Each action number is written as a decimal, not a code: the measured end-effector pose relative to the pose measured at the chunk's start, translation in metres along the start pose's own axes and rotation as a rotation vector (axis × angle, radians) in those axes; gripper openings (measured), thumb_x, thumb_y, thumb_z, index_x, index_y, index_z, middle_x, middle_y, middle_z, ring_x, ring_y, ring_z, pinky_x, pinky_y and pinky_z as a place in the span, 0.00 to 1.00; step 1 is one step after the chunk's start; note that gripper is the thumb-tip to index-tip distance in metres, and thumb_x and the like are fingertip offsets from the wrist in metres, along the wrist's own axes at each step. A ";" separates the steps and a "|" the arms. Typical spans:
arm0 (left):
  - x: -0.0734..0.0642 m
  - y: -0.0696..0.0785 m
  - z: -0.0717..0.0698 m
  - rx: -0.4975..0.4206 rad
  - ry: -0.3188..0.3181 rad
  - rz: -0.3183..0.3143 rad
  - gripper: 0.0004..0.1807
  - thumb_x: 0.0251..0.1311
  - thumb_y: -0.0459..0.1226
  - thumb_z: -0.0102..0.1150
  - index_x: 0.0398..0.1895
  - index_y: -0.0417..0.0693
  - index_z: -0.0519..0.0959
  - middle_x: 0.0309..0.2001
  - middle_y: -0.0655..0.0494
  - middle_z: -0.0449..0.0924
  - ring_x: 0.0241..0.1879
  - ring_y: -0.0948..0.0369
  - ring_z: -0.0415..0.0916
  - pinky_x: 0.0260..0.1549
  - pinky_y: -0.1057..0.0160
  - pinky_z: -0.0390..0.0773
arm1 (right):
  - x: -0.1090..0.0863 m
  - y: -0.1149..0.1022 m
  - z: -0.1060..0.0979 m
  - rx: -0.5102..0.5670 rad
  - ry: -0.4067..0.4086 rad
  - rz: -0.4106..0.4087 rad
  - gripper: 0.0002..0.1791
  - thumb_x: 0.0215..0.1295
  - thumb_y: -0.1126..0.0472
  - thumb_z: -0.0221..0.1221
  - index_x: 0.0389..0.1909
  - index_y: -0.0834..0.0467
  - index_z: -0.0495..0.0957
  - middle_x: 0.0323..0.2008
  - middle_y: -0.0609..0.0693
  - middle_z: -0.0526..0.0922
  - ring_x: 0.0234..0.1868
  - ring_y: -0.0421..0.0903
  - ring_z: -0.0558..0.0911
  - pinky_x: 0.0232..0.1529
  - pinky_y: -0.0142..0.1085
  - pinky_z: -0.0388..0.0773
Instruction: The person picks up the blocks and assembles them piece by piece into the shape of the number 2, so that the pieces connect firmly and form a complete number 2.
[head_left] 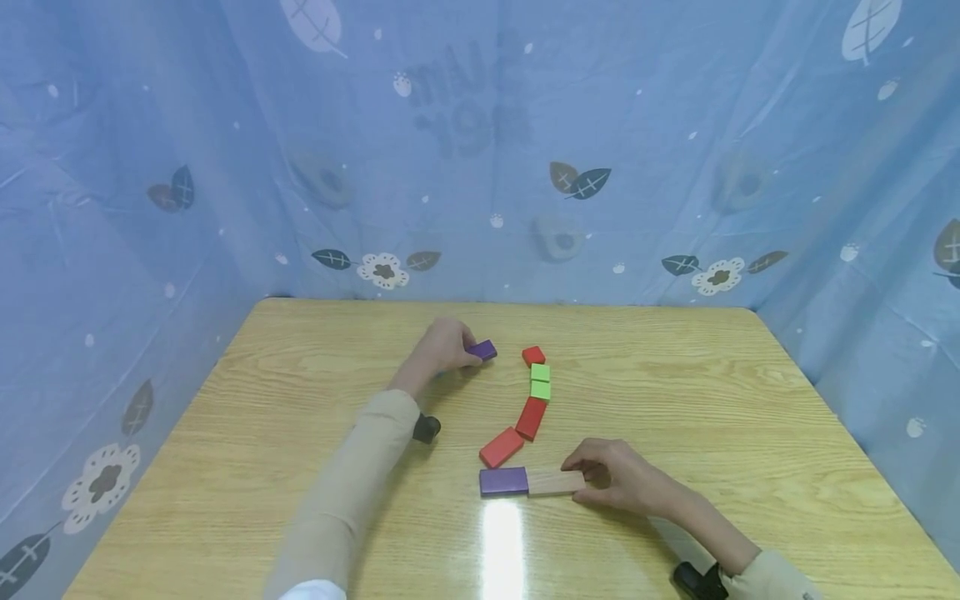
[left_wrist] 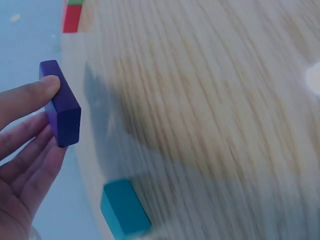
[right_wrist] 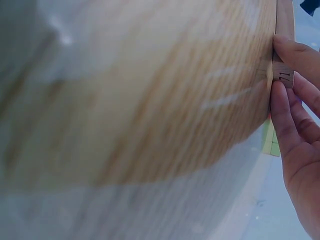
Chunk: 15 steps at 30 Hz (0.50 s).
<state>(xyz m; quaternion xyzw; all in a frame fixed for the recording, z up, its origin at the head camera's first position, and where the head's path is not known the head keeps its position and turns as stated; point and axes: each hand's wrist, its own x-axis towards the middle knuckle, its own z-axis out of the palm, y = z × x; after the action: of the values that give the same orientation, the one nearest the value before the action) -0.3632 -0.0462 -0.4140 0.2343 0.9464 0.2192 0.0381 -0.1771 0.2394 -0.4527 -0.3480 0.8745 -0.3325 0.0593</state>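
My left hand (head_left: 444,346) pinches a purple block (head_left: 486,350) over the far part of the table, with the thumb on one face and the fingers on the opposite one. My right hand (head_left: 618,477) holds the right end of a plain wooden block (head_left: 551,483) between thumb and fingers; digits are printed on its end face (right_wrist: 284,76). This block lies end to end with another purple block (head_left: 503,482). Below the left hand, a teal block (left_wrist: 125,209) appears in the left wrist view, mostly hidden by the arm in the head view.
A curved line of blocks runs up the table (head_left: 675,375): a lighter red block (head_left: 502,447), a dark red block (head_left: 531,417), two green blocks (head_left: 540,382) and a small red block (head_left: 533,356). Behind the table's far edge hangs a blue patterned curtain (head_left: 480,225).
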 end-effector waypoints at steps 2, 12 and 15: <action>0.002 0.005 0.001 -0.001 0.005 -0.003 0.15 0.48 0.42 0.74 0.35 0.41 0.86 0.33 0.52 0.86 0.34 0.58 0.80 0.41 0.62 0.79 | 0.000 0.000 -0.001 0.002 -0.005 0.013 0.15 0.56 0.61 0.68 0.44 0.57 0.80 0.39 0.44 0.82 0.39 0.34 0.79 0.38 0.29 0.80; 0.012 0.023 0.002 0.038 -0.004 -0.011 0.15 0.47 0.44 0.74 0.33 0.43 0.86 0.31 0.54 0.85 0.33 0.59 0.77 0.42 0.62 0.76 | 0.000 -0.002 -0.001 0.003 -0.012 0.022 0.15 0.56 0.61 0.68 0.44 0.57 0.80 0.39 0.44 0.82 0.38 0.34 0.79 0.38 0.29 0.80; 0.014 0.026 0.005 0.042 0.002 -0.002 0.15 0.47 0.44 0.74 0.32 0.43 0.86 0.31 0.54 0.85 0.34 0.58 0.79 0.43 0.61 0.77 | 0.001 -0.002 -0.001 0.006 -0.008 0.016 0.15 0.55 0.62 0.69 0.44 0.57 0.80 0.39 0.44 0.82 0.38 0.34 0.79 0.38 0.29 0.80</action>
<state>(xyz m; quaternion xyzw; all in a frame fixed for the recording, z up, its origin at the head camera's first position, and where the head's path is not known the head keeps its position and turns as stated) -0.3641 -0.0169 -0.4072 0.2337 0.9511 0.1995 0.0326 -0.1767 0.2383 -0.4511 -0.3423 0.8759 -0.3334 0.0665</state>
